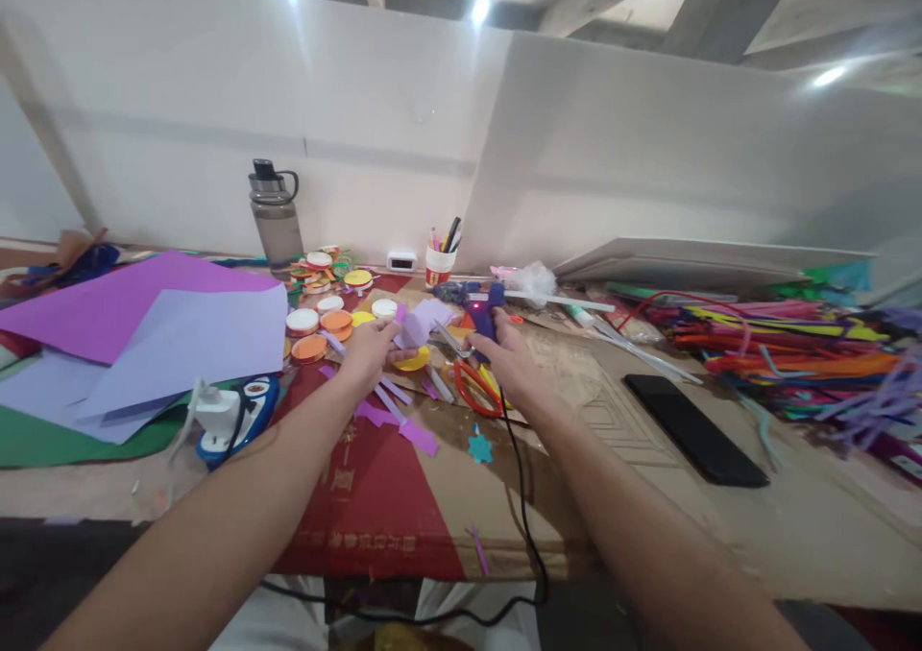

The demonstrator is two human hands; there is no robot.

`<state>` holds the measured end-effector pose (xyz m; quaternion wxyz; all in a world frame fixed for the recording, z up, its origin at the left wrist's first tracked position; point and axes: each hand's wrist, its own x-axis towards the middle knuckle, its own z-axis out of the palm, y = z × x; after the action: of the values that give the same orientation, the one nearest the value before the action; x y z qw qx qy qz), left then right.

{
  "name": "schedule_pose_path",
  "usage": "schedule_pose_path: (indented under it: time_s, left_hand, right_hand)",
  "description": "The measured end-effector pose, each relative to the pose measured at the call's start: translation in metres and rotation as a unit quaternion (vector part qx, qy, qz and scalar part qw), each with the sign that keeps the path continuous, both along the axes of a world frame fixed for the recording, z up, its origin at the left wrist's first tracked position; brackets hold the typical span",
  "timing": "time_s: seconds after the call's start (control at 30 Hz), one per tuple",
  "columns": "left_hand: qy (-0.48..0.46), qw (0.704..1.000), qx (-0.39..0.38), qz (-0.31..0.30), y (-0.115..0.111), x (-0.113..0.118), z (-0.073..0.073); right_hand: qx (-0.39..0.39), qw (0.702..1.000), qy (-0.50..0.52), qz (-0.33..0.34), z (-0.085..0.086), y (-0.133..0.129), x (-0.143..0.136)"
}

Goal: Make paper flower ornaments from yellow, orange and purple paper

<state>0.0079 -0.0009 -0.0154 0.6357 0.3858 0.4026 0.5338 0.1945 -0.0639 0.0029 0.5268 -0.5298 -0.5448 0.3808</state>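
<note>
My left hand reaches in from the left, its fingers closed on a small curled piece of lilac paper. Closed round the handle of a blue hot glue gun is my right hand. A small red light glows on the gun, a long white glue stick sticks out of its back to the right, and a black cord trails down from it. Orange-handled scissors lie just below the gun. White, orange and yellow discs sit left of my left hand. Lilac strips lie beneath it.
Purple and lilac sheets cover the left side, beside a blue power strip. A water bottle and a pen cup stand at the back. A black phone and coloured pipe cleaners lie right.
</note>
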Motion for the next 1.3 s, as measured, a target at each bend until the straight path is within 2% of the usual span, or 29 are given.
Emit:
schedule_pose_path:
  time_s: [0.1, 0.2, 0.37, 0.63, 1.03, 1.3]
  left_hand:
    - [0.003, 1.0, 0.001, -0.012, -0.001, 0.001, 0.002]
    - [-0.002, 1.0, 0.003, 0.006, -0.002, 0.002, 0.004]
    - [0.01, 1.0, 0.008, 0.005, -0.004, 0.003, 0.003]
    - [0.036, 0.999, 0.026, -0.009, -0.006, 0.006, 0.0]
    - [0.025, 0.998, 0.047, -0.033, -0.004, 0.007, -0.005]
    - [0.024, 0.998, 0.053, -0.024, -0.005, 0.006, -0.005]
  right_hand:
    - [0.03, 0.994, -0.107, -0.02, -0.007, -0.005, 0.004]
    - [0.087, 0.978, -0.183, -0.047, -0.009, -0.008, 0.007]
    - [0.11, 0.977, -0.181, 0.002, -0.009, -0.011, 0.003]
    - [0.077, 0.969, -0.235, -0.017, -0.009, -0.013, 0.001]
    - [0.106, 0.961, -0.255, -0.01, -0.012, -0.011, 0.001]
    - [0.105, 0.963, -0.247, -0.017, -0.013, -0.011, 0.002]
